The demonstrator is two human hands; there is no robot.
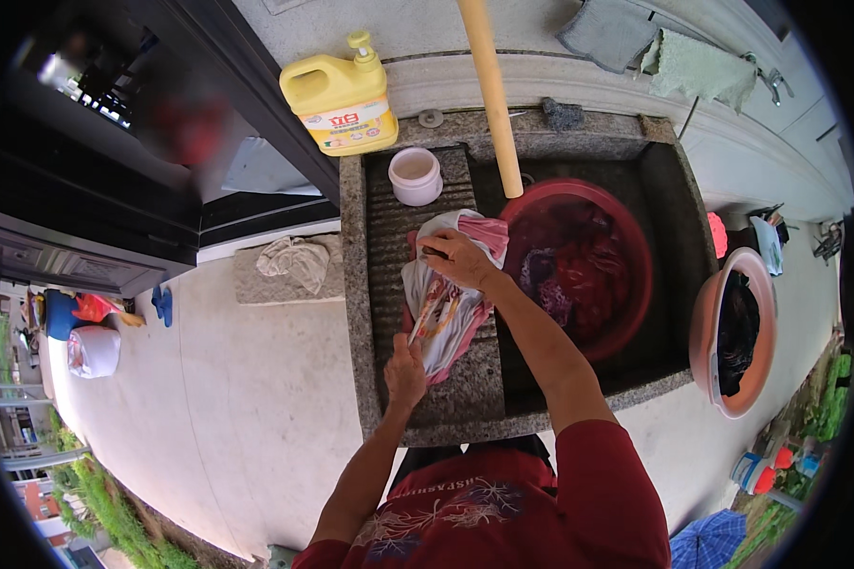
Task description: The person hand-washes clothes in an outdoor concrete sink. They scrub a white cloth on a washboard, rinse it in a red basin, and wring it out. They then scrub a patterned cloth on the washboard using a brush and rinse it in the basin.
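A white and pink garment (444, 318) with a printed pattern is spread over the ridged washboard side (380, 275) of a stone sink. Gripping its lower left edge is my left hand (405, 376), fingers closed on the cloth. On the garment's upper part rests my right hand (457, 258), its fingers curled; a small dark patch shows under them, too hidden to name. To the right, a red basin (647, 275) in the sink's well holds dark red and purple wet clothes (579, 266) in water.
A whitish cup (416, 177) stands above the garment. On the ledge behind is a yellow pump jug (340, 102). A wooden pole (491, 95) slants down to the red basin's rim. Right of the sink, a pink basin (767, 322) holds dark cloth. A rag (294, 263) lies left.
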